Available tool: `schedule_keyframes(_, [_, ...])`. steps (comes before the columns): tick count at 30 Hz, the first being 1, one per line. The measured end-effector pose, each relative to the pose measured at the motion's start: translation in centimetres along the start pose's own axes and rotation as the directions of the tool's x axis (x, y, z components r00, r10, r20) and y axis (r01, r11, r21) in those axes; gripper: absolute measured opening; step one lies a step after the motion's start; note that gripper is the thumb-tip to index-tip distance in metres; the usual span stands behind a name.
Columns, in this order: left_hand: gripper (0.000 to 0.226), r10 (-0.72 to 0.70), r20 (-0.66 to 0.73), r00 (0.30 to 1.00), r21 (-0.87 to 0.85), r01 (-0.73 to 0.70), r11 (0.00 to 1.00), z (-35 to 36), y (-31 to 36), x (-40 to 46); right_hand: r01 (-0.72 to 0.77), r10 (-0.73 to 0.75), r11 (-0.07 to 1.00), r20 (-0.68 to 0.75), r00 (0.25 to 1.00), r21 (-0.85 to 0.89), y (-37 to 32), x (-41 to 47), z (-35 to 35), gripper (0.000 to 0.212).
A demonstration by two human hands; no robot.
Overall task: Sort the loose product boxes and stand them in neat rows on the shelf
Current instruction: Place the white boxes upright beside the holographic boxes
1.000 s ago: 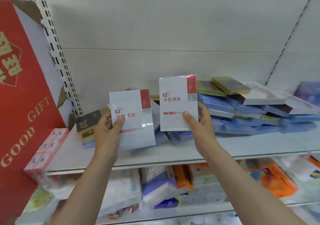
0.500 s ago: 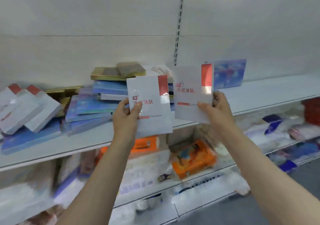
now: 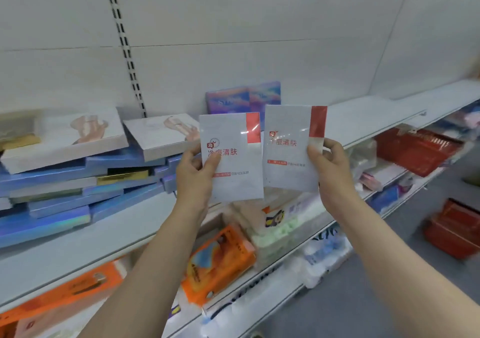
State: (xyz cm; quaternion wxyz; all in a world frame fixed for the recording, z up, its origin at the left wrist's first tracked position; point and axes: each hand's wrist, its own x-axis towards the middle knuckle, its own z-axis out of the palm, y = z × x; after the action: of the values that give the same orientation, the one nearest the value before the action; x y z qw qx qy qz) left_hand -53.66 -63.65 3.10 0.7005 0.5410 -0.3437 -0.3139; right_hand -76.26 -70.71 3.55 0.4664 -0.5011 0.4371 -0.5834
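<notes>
Mid-frame, left hand (image 3: 193, 175) pinches one white box (image 3: 231, 161), right hand (image 3: 328, 167) pinches another (image 3: 291, 150), both upright before the shelf (image 3: 363, 114); likely light, stiff, glossy-slick, best gripped by side edges; blue boxes (image 3: 242, 98) stand behind.

Both arms reach up from the bottom of the frame, left hand (image 3: 193, 174) and right hand (image 3: 331, 167) side by side mid-frame, each pinching a flat white box, thumbs in front.
</notes>
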Motion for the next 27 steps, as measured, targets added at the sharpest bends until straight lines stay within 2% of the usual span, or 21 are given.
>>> schedule_keyframes(5, [0.032,-0.037,0.009,0.999,-0.073,0.037,0.997,9.2,-2.0,7.3,-0.042,0.042,0.999,-0.008,0.999,0.005,0.0,10.4,-3.0,0.023])
schedule_keyframes(9, [0.032,-0.012,0.023,1.000,-0.053,0.013,0.999,15.3,-3.4,13.2,0.011,-0.011,0.999,-0.010,1.000,-0.030,0.3,18.5,-3.9,0.025])
schedule_keyframes(15, [0.031,-0.042,-0.004,0.999,-0.024,0.042,0.999,19.9,-5.8,18.9,-0.004,0.006,0.998,0.031,0.999,-0.055,2.8,27.3,-4.7,0.027])
schedule_keyframes(19, [0.030,-0.052,-0.082,0.995,0.008,0.053,0.999,21.0,-7.4,21.0,-0.049,0.050,0.999,0.096,0.994,-0.014,5.4,32.7,-4.7,0.028])
schedule_keyframes(27, [0.029,-0.015,-0.337,0.941,0.043,0.032,0.999,22.1,-9.0,22.8,-0.093,0.086,0.996,0.363,0.928,0.002,9.6,43.4,-2.8,0.024])
